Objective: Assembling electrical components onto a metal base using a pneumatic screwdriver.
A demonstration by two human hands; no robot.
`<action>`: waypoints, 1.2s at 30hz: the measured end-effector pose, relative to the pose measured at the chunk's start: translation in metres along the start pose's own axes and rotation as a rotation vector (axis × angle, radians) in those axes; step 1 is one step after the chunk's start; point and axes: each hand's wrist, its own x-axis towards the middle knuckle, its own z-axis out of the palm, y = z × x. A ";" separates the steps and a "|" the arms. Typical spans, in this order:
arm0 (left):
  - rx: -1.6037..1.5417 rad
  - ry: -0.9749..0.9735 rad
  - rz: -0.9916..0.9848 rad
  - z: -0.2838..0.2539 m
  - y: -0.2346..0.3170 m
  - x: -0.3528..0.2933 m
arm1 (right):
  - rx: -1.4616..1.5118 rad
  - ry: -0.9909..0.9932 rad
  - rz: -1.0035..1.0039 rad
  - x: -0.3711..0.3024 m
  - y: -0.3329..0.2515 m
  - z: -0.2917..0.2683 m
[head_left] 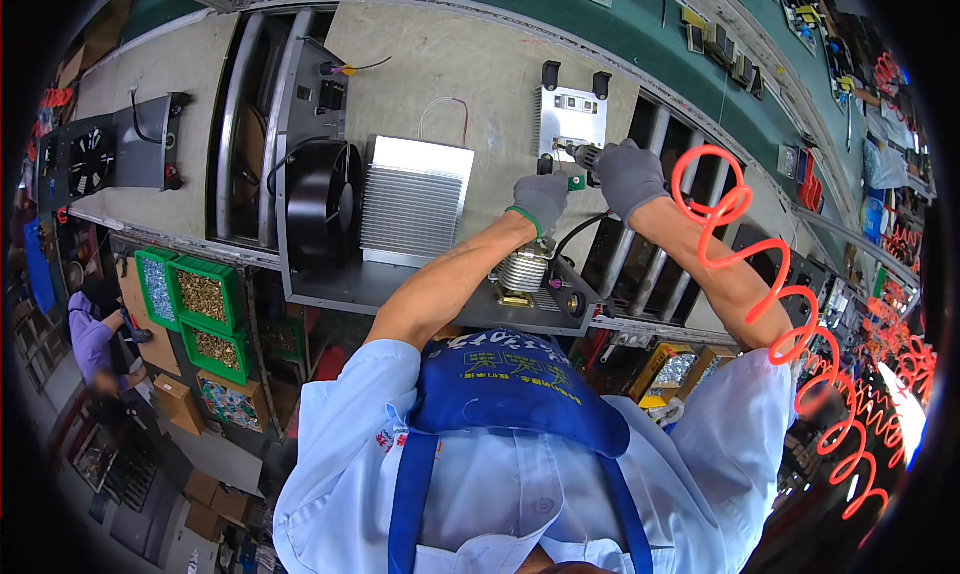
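Note:
My right hand point(630, 177), in a grey glove, is closed round a dark power screwdriver point(583, 156). Its tip meets the flat face of a silver aluminium heat sink point(585, 124) with black feet at its corners. My left hand point(543, 196), gloved too, has its fingers curled at the near edge of that heat sink. A small green piece point(576, 183) shows beside its fingertips; what the fingers grip is hidden. Below my left hand, a coiled metal part point(522, 274) sits in a grey metal chassis point(430, 286). A larger finned heat sink point(415, 199) stands to the left.
A black fan point(322, 199) is fitted in the chassis's left end. Metal rollers point(240, 124) run between the work boards. A red coiled hose point(735, 209) loops over my right forearm. Green bins point(205, 294) of small fasteners stand lower left. A person in purple point(95, 334) is at far left.

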 end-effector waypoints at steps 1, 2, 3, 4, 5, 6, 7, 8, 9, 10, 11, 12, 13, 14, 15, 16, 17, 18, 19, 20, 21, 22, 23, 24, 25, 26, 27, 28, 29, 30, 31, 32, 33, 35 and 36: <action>0.011 0.009 0.025 0.002 -0.001 0.000 | -0.093 -0.016 -0.049 0.004 -0.006 -0.008; 0.002 0.003 0.023 0.005 -0.001 0.000 | -0.194 -0.062 -0.089 0.007 -0.012 -0.014; 0.036 0.016 0.024 0.007 -0.001 0.002 | -0.188 -0.044 -0.102 0.009 -0.017 -0.020; 0.067 0.024 0.030 0.009 0.000 0.004 | -0.235 -0.052 -0.109 0.013 -0.021 -0.025; 0.063 0.023 0.025 0.010 -0.001 0.005 | -0.282 -0.062 -0.117 0.015 -0.024 -0.027; 0.078 0.022 0.025 0.012 0.000 0.006 | -0.335 -0.043 -0.126 0.020 -0.027 -0.027; 0.089 0.015 0.025 0.013 0.000 0.008 | -0.340 -0.050 -0.131 0.027 -0.030 -0.027; 0.085 0.021 0.018 0.014 0.000 0.009 | -0.395 -0.084 -0.126 0.035 -0.031 -0.025; 0.093 0.023 0.016 0.015 0.000 0.010 | -0.447 -0.119 -0.120 0.039 -0.032 -0.021; 0.095 0.015 0.021 0.015 0.000 0.011 | -0.450 -0.125 -0.125 0.040 -0.033 -0.015; 0.096 0.024 0.012 0.015 0.000 0.011 | -0.456 -0.106 -0.150 0.042 -0.032 -0.010; 0.104 -0.003 0.033 0.016 -0.001 0.012 | -0.462 -0.085 -0.170 0.044 -0.032 -0.004; 0.114 -0.039 0.055 0.016 -0.001 0.013 | -0.465 -0.063 -0.188 0.045 -0.029 0.002; 0.119 -0.024 0.067 0.017 -0.002 0.014 | -0.465 -0.060 -0.176 0.046 -0.027 0.008; 0.107 -0.034 0.050 0.018 -0.003 0.016 | -0.403 -0.065 -0.172 0.048 -0.027 0.015; 0.091 -0.044 0.044 0.020 -0.004 0.017 | -0.340 -0.066 -0.166 0.050 -0.029 0.023; 0.111 -0.029 0.050 0.022 -0.005 0.018 | -0.277 -0.062 -0.158 0.052 -0.031 0.030; 0.116 -0.052 0.066 0.023 -0.007 0.019 | -0.215 -0.053 -0.148 0.053 -0.030 0.035; 0.126 -0.069 0.084 0.024 -0.009 0.019 | -0.176 -0.030 -0.136 0.053 -0.026 0.038; 0.077 -0.064 0.099 0.024 -0.013 0.017 | -0.094 0.024 -0.093 0.049 -0.025 0.041; 0.025 -0.080 0.122 0.021 -0.015 0.017 | -0.129 0.030 -0.157 0.043 -0.022 0.041; -0.063 0.018 0.108 0.018 -0.019 0.010 | -0.105 0.060 -0.173 0.038 -0.021 0.037; -0.156 0.092 0.117 0.014 -0.023 -0.001 | -0.071 0.114 -0.189 0.030 -0.017 0.031; -0.243 0.072 0.032 0.005 -0.024 -0.005 | -0.048 0.167 -0.206 0.019 -0.015 0.024; -0.328 0.152 0.064 -0.005 -0.028 -0.019 | -0.034 0.222 -0.216 0.006 -0.011 0.014; -0.344 0.079 0.182 -0.026 -0.035 -0.022 | -0.014 0.244 -0.212 -0.006 -0.011 0.003; -0.205 0.035 0.123 -0.044 -0.041 -0.033 | 0.031 0.259 -0.201 -0.021 -0.008 -0.007; -0.896 -0.112 -0.100 -0.061 -0.045 -0.049 | 0.103 0.147 -0.086 -0.036 -0.009 -0.015; -0.895 0.004 0.036 -0.078 -0.051 -0.068 | 0.228 0.165 -0.081 -0.056 -0.005 -0.020; -1.175 0.034 -0.034 -0.093 -0.055 -0.083 | 0.467 0.202 -0.033 -0.078 -0.005 -0.020; -1.279 0.107 -0.019 -0.106 -0.061 -0.100 | 0.523 0.215 -0.073 -0.097 -0.009 -0.018; -1.304 0.167 0.000 -0.115 -0.069 -0.119 | 0.649 0.193 -0.125 -0.114 -0.013 -0.013; -1.338 0.220 0.067 -0.122 -0.078 -0.139 | 0.780 0.234 -0.129 -0.130 -0.022 -0.007; -1.350 0.295 -0.088 -0.129 -0.094 -0.168 | 0.840 0.204 -0.231 -0.150 -0.046 0.005; -1.522 0.304 0.005 -0.131 -0.101 -0.182 | 0.875 0.231 -0.275 -0.160 -0.059 0.013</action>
